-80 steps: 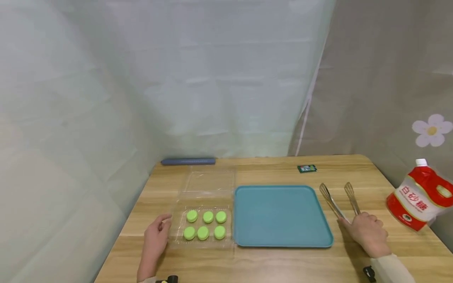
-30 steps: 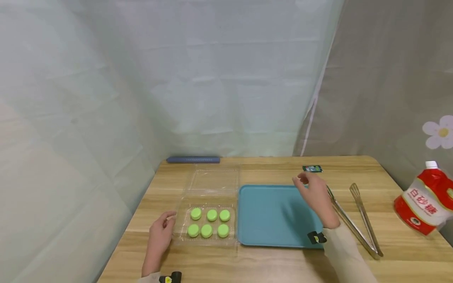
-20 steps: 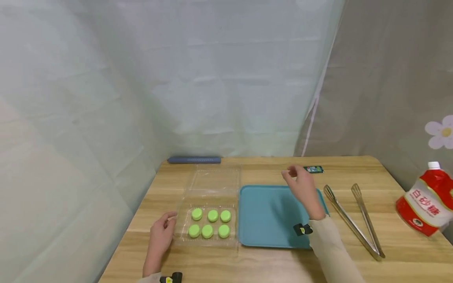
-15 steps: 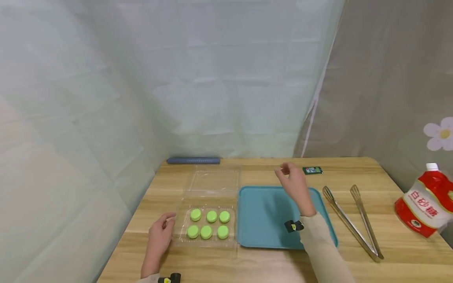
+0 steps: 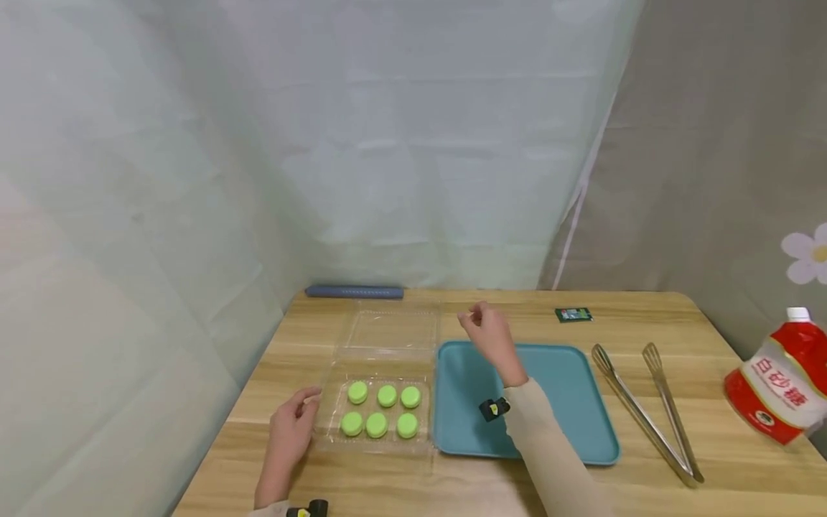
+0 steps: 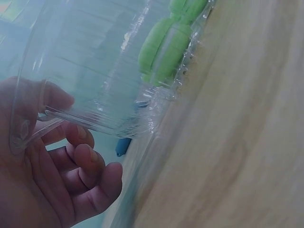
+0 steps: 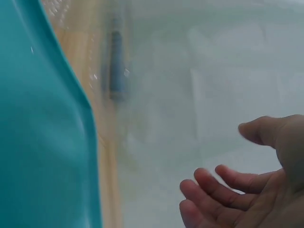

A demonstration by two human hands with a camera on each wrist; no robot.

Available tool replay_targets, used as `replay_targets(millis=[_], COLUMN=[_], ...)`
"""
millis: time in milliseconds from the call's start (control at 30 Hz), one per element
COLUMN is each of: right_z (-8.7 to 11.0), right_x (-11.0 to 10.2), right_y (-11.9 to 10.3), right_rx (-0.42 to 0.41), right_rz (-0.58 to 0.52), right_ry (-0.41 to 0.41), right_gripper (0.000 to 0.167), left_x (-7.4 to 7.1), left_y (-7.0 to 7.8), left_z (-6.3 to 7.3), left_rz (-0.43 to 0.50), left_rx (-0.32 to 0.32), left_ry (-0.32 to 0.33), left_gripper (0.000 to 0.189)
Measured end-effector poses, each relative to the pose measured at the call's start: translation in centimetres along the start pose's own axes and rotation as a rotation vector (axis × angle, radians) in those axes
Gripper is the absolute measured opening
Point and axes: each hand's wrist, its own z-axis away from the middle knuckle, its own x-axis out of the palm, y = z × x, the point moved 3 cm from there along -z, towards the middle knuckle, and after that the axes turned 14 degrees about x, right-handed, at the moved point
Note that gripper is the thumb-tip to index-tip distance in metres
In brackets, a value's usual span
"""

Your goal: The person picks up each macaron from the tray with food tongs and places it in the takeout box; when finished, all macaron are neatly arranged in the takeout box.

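My left hand (image 5: 291, 431) is at the left edge of a clear plastic clamshell box (image 5: 328, 435). In the left wrist view, the thumb (image 6: 56, 96) and curled fingers (image 6: 90, 161) pinch the box's rim between them. Several green macarons (image 5: 387, 396) stand in two rows in the box's base, and its lid (image 5: 390, 329) lies folded back behind. Held in the air over the back of a blue tray (image 5: 562, 402), my right hand (image 5: 491, 334) has nothing in it. Its fingers are loosely bent, thumb apart, in the right wrist view.
Metal tongs (image 5: 646, 420) lie spread on the table right of the tray. Farther right stands a red and white sugar pouch (image 5: 778, 380). A small green packet (image 5: 573, 314) lies behind the tray, and a long blue box (image 5: 354, 291) along the back edge.
My right hand has let go of the tongs, which stay on the table, and has travelled left across the tray towards the box's lid. The left hand keeps its place.
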Motion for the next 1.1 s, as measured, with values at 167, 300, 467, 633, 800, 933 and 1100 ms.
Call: replay_targets(millis=[167,300,467,633,800,933,1100], right_z=[-0.2,-0.2,-0.9,-0.8,-0.4,-0.4,-0.2], right_x=[2.2,3.2,4.9,6.2,6.4,6.2,5.9], right_y=[0.0,-0.2,0.1,0.6,0.6,0.4,-0.2], right_rx=[0.036,0.067,0.069,0.082,0.051,0.033,0.046], right_rz=[0.043,0.086,0.139,0.145,0.086,0.007,-0.061], right_ry=[-0.060,-0.102,-0.149,-0.211,-0.191,-0.169,-0.162], right_gripper=[0.040,0.042,0.041,0.042,0.043,0.047,0.054], left_x=[0.1,0.3,0.1,0.0,0.1,0.3,0.0], left_y=[0.1,0.1,0.2,0.3,0.4,0.4,0.3], left_z=[0.2,0.1,0.0,0.1,0.0,-0.1,0.1], left_rz=[0.006,0.009,0.004,-0.002,0.002,-0.001,-0.002], left_rx=[-0.010,-0.012,-0.010,-0.020,-0.010,0.007,-0.004], left_ry=[-0.007,-0.003,-0.002,-0.013,-0.005,0.006,-0.008], left_gripper=[0.030,0.030,0.030,0.030,0.029,0.028,0.030])
